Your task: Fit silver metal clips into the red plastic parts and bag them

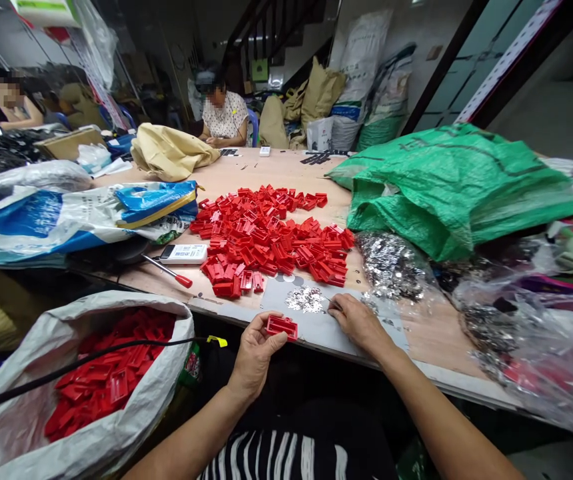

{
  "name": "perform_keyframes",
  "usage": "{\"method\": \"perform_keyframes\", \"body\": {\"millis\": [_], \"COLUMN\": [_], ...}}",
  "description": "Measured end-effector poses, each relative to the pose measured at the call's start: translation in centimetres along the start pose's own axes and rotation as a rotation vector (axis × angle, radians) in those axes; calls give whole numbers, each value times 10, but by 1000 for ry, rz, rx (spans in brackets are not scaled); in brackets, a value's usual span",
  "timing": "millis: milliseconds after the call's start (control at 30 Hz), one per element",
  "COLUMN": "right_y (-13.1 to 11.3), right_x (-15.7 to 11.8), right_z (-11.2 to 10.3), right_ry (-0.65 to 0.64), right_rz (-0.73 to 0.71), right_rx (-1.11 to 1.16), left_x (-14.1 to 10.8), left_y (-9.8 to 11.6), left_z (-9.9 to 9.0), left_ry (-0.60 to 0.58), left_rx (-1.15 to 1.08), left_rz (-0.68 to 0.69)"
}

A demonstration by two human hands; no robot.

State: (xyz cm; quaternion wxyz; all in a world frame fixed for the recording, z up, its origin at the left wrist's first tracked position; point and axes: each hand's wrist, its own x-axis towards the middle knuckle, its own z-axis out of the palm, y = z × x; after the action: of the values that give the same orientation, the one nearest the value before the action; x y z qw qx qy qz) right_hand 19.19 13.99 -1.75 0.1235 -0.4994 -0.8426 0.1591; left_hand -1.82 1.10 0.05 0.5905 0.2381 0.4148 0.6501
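Note:
My left hand [254, 357] is closed on a small red plastic case [282, 327], held just off the table's front edge with its hollow side up. Pinched together, the fingers of my right hand [359, 321] hold a thin pointed tool, mostly hidden by the fingers. Its tip is beside a small pile of shiny metal pieces [307, 299] on a grey mat [324, 328]. Behind the mat lies a large heap of similar red cases [271, 240].
An open white sack [166, 307] of red cases stands at left. On the table are a screwdriver [182, 280], a white device [184, 253], clear bags of metal pieces [394, 267], and a green sack [466, 187]. A person [225, 117] sits across the table.

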Motion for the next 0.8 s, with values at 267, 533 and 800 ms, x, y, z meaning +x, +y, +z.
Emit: {"method": "perform_keyframes", "body": {"millis": [267,533,800], "right_y": [-10,-78,-91], "right_x": [-11,-30,-27], "right_z": [-2,-9,-10], "right_ry": [90,-33,-72], "right_rz": [26,-67,-251], "right_rx": [285,719,702], "left_x": [-2,1,3], "left_y": [3,-1,7], "left_z": [3,1,1], "left_ry": [-63,-102,-100], "left_rx": [-105,-84,-115], "left_rz": [-79,-82,-96]}}
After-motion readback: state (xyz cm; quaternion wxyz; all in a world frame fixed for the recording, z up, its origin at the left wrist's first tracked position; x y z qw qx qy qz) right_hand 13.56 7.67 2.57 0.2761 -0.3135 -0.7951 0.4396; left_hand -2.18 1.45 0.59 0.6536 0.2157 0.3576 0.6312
